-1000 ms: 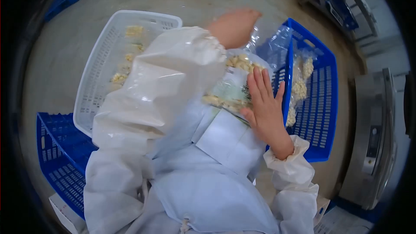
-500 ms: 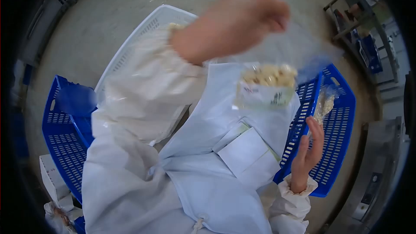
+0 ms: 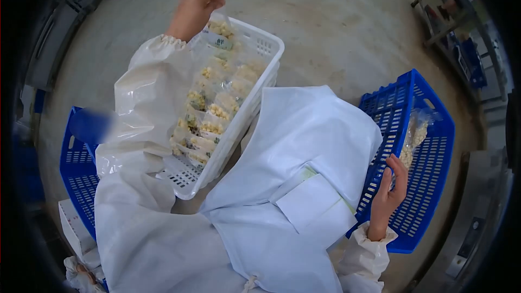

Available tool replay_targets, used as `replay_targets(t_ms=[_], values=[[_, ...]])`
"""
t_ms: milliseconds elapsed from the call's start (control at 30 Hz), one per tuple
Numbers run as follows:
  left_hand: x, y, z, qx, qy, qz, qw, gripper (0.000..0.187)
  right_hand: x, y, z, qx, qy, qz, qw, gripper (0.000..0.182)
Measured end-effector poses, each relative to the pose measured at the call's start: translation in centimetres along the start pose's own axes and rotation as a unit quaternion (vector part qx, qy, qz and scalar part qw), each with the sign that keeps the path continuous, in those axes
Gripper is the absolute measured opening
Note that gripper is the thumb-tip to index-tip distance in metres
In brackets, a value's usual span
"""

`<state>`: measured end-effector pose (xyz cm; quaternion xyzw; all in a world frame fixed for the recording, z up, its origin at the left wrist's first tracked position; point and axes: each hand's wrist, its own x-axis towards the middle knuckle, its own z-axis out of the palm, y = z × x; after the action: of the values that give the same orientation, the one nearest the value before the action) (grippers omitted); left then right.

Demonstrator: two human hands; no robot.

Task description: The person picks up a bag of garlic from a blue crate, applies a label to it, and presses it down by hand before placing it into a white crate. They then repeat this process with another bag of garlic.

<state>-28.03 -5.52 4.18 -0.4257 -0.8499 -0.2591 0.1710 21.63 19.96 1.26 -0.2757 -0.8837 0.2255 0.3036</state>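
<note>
My left hand [image 3: 198, 11] is closed, pinching the clear top of a plastic bag of pale, rounded food pieces [image 3: 221, 28]. That bag has a white and green label and hangs at the far end of a white crate [image 3: 275, 49]. Inside the crate lie several similar bags [image 3: 217, 111] in rows. My right hand [image 3: 388, 198] is open, fingers slightly curved and thumb apart, beside a blue basket [image 3: 434, 168]. Near its fingertips, a clear bag of small pale pieces [image 3: 415, 133] lies in the basket.
White folded cards or labels [image 3: 315, 201] rest on the white apron [image 3: 320, 114] over my lap. Another blue basket [image 3: 78, 179] stands at left, with a white box [image 3: 76, 228] below it. A metal rack [image 3: 450, 27] is at the far right.
My left hand has swung left with the bag, from above the apron to the far end of the white crate. My right hand stays by the blue basket.
</note>
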Motion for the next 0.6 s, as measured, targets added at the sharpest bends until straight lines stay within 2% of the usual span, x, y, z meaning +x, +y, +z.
replay_targets(t_ms=[100,300,400,467,533,567,600], values=[[-1.3,-1.6,2.5,0.000,-0.027,-0.048,0.998,0.009,0.1,0.6,0.4,-0.004,-0.007,0.014,1.000,0.019],[-2.8,-1.9,7.9,-0.130,-0.077,-0.089,0.985,0.008,0.4,1.0,0.8,-0.038,-0.006,0.026,0.999,0.018],[-2.7,-1.7,9.2,-0.102,-0.133,-0.091,0.982,0.006,0.7,1.5,0.5,-0.041,-0.002,0.039,0.998,0.018],[-3.0,-2.7,10.4,-0.063,-0.130,-0.073,0.987,0.006,1.1,2.5,0.2,-0.034,0.008,0.046,0.998,0.018],[-2.5,-5.9,14.4,-0.023,-0.124,-0.031,0.991,0.009,1.6,3.7,-0.1,-0.051,0.012,0.060,0.997,0.016],[-2.6,-7.4,16.2,-0.109,-0.117,-0.070,0.985,0.010,2.2,4.1,-0.3,-0.068,0.020,0.073,0.995,0.016],[-2.0,-8.8,17.7,-0.058,-0.119,0.034,0.991,0.012,2.4,5.6,-0.9,-0.065,0.044,0.085,0.993,0.016]])
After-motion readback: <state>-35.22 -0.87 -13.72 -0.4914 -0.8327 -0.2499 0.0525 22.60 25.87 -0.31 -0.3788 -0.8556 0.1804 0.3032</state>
